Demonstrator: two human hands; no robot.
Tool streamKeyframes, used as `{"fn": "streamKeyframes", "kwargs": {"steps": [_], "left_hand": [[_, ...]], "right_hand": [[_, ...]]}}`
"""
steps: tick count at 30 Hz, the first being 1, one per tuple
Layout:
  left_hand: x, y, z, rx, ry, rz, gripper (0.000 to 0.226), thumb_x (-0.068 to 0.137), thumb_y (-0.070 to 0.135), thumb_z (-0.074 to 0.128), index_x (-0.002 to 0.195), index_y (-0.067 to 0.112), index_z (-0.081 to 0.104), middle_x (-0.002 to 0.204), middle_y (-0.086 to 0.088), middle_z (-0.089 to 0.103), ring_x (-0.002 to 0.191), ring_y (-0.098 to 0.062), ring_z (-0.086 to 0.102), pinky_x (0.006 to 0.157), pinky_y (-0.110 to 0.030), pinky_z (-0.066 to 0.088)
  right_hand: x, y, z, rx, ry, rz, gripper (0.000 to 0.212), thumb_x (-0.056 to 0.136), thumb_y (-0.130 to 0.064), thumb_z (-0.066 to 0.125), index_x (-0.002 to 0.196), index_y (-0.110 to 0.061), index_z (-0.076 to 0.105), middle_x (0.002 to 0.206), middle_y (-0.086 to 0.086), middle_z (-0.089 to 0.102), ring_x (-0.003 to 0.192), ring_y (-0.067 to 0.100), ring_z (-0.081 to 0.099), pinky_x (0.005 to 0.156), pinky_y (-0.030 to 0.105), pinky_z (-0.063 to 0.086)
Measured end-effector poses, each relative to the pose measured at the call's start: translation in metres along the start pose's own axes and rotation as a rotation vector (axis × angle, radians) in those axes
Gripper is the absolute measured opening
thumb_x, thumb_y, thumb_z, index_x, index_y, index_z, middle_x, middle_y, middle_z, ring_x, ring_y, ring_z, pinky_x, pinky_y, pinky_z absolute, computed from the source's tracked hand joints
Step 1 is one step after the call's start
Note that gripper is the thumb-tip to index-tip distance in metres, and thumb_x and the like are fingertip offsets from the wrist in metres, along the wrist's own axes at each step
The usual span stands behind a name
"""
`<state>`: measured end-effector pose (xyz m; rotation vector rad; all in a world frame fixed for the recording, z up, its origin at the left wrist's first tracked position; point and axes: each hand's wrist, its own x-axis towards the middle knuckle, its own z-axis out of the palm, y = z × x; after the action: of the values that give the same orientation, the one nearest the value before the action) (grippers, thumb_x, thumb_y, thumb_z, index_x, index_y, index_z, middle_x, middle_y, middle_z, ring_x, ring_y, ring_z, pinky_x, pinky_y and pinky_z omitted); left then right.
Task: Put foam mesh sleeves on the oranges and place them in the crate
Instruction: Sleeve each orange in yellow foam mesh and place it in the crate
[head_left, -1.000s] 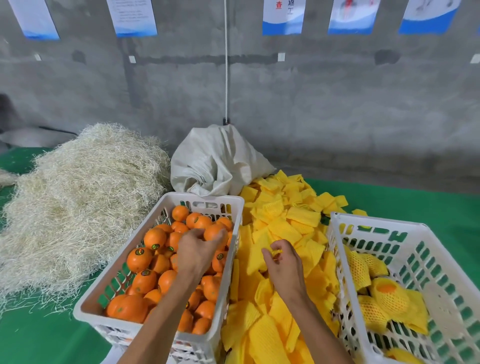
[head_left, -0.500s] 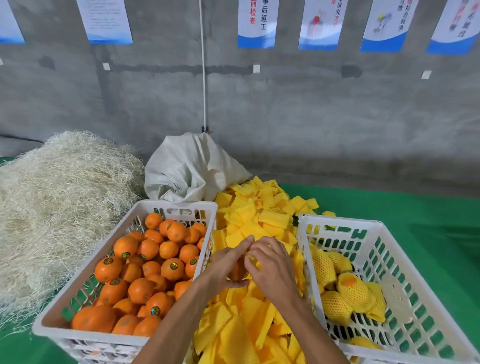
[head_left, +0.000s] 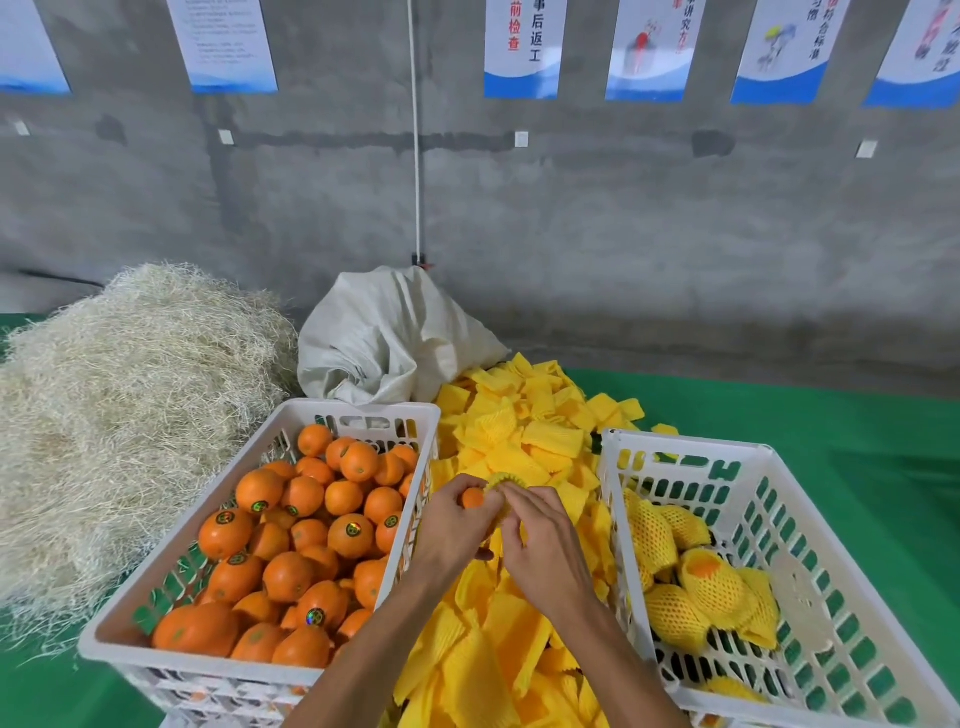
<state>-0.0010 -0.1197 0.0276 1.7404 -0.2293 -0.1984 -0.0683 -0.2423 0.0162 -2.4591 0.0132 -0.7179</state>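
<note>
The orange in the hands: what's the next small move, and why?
Probably draw the yellow foam sleeve further over the orange. The left hand grips the fruit, the right hand pinches the sleeve at its mouth, and bare peel shows, so it looks only partly covered and not ready for the right-hand crate.

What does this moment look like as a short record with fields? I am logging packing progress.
left hand: holds an orange
right hand: pulls a yellow sleeve onto that orange
left crate: full of bare oranges
right crate: a few sleeved oranges
between the crates: pile of loose sleeves
behind: white sack, straw heap
</note>
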Motion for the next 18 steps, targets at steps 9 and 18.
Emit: {"fn": "streamKeyframes", "kwargs": {"steps": [9, 18], "left_hand": [[0.008, -0.006, -0.004, 0.486, 0.024, 0.192, 0.032, 0.064, 0.058, 0.069, 0.087, 0.036, 0.063, 0.092, 0.007, 0.061, 0.075, -0.017, 0.062, 0.059, -0.035, 0.052], [-0.008, -0.016, 0.007, 0.429, -0.067, 0.426, 0.03, 0.08, 0.033, 0.079, 0.106, 0.03, 0.064, 0.11, 0.016, 0.054, 0.107, -0.014, 0.053, 0.085, -0.039, 0.05]], "right_hand": [[0.002, 0.005, -0.012, -0.522, -0.214, 0.141, 0.023, 0.102, -0.029, 0.05, 0.114, -0.028, 0.069, 0.108, -0.008, 0.071, 0.114, 0.017, 0.053, 0.092, 0.03, 0.038], [0.027, 0.011, -0.025, 0.953, -0.098, 0.923, 0.04, 0.092, 0.016, 0.051, 0.059, -0.007, 0.052, 0.056, 0.007, 0.046, 0.049, 0.016, 0.044, 0.049, 0.028, 0.038]]}}
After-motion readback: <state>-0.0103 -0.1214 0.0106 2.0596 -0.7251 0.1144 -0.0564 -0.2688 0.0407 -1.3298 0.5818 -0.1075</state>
